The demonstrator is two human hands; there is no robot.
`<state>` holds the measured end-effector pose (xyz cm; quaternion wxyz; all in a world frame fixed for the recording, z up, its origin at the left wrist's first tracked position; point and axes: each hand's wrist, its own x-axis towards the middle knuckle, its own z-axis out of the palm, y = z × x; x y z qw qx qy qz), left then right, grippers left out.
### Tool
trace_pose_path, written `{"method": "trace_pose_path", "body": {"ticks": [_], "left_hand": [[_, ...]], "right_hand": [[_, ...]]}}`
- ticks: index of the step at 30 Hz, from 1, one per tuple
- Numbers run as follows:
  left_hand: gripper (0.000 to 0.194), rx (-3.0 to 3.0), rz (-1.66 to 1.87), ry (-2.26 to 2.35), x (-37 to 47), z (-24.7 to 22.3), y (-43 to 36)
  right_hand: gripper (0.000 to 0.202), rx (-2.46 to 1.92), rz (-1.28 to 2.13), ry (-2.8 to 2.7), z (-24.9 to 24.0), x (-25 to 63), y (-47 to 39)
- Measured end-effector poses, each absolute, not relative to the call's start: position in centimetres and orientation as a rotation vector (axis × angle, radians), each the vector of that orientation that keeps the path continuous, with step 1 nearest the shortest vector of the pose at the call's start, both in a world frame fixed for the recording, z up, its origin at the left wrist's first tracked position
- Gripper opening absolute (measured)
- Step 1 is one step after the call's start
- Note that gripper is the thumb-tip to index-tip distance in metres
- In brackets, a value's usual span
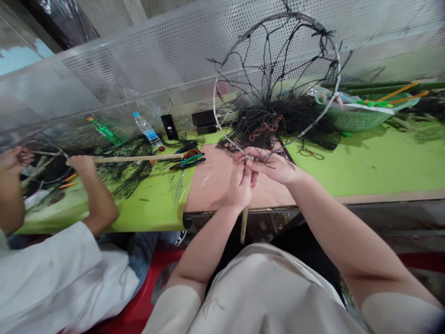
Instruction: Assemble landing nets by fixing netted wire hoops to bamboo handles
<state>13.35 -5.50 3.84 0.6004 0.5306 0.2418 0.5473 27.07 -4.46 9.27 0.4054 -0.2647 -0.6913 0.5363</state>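
Metal hoop stands upper right of centre, carrying black net. Left hand and right hand, both narrowed, grip its lower end at mid-frame, above a pole. Slack finger pressure could let the hoop twist; loose net could snag.

Wire hoop: silvery, roughly round, standing up at a tilt; its near end sits in the fingers of the left hand and right hand.
Black net: knotted to the hoop, its wide mesh stretched inside the ring, the rest bunched dark behind.
Pale stick: slim, pointing down below the hands; its top is hidden by fingers.
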Motion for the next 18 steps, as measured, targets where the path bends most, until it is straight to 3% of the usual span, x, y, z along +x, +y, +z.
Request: {"method": "trace_pose_path", "body": {"ticks": [7,18], "left_hand": [[0.04,1.263,1.263,0.499,12.9,3.8,-5.5],[0.044,1.323,1.287,0.518,12.8,3.6,-5.3]], "right_hand": [[0.032,-0.818,0.86,-1.558,9.4,27.5,-5.6],[0.02,-1.007,0.64,-1.537,9.3,27.3,-6.2]]}}
